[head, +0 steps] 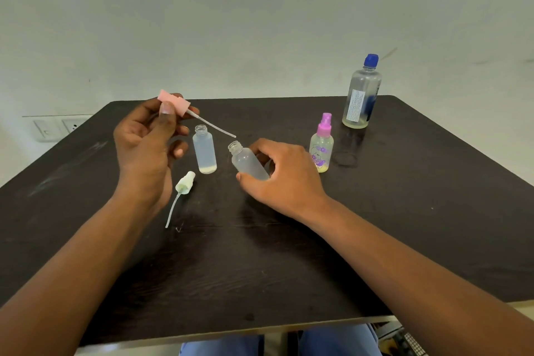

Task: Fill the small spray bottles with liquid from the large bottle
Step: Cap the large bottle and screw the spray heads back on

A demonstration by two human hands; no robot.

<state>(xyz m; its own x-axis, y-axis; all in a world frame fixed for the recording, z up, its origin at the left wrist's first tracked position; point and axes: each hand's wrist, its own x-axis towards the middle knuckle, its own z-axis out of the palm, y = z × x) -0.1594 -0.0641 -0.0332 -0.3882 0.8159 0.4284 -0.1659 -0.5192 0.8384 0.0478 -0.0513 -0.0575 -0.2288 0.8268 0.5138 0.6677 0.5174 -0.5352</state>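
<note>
Left hand [147, 139] pinching pink spray head [174, 101], dip tube slanting toward tilted open bottle [248, 163] gripped by right hand [284, 172]. Between grips: uncapped upright bottle [204, 150]. Large bottle [362, 95] well beyond right grip, capped.

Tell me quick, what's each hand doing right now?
Left hand: holding the pink sprayer.
Right hand: holding a tilted open bottle.

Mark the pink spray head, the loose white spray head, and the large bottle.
pink spray head [175, 102]: head view, on its pink body, held in the left hand.
white spray head [185, 184]: head view, on its collar, lying on the table.
large bottle [361, 98]: head view, on its clear body.
</note>
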